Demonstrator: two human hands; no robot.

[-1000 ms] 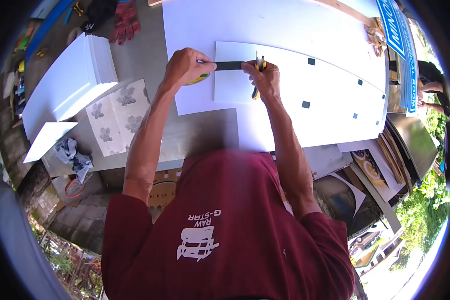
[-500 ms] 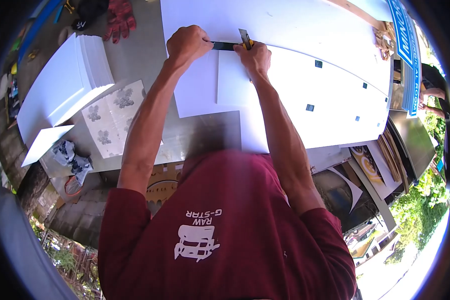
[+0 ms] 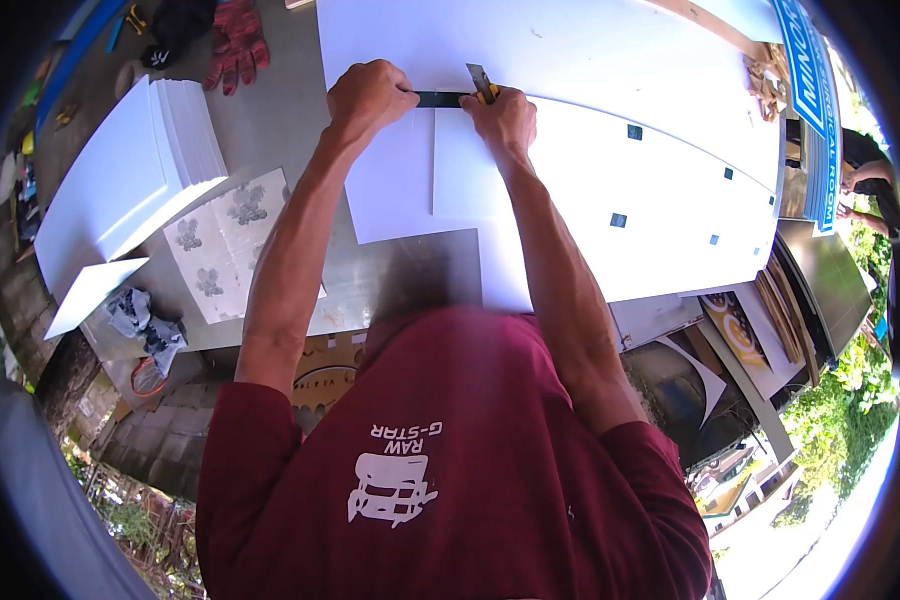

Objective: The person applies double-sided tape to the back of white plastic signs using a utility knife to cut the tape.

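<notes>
A short dark strip (image 3: 438, 99) is stretched between my two hands, over the upper edge of a white panel (image 3: 465, 165) that lies on a larger white sheet (image 3: 400, 205). My left hand (image 3: 372, 97) pinches the strip's left end. The right end is between the fingers of my right hand (image 3: 502, 115), which also holds a yellow and black cutter (image 3: 482, 84) with its blade pointing up and away. Small dark squares (image 3: 635, 132) are spread over the white panel to the right.
Stacked white sheets (image 3: 135, 170) and a patterned paper (image 3: 232, 240) lie at left on the grey table (image 3: 300, 120). A red glove (image 3: 238, 48) is at the far left. Blue signs (image 3: 808, 75) stand at right, near another person's hands (image 3: 855, 197).
Both hands, with the strip and cutter, sit slightly lower and further left in view. The table and sheets have shifted down a little too.
</notes>
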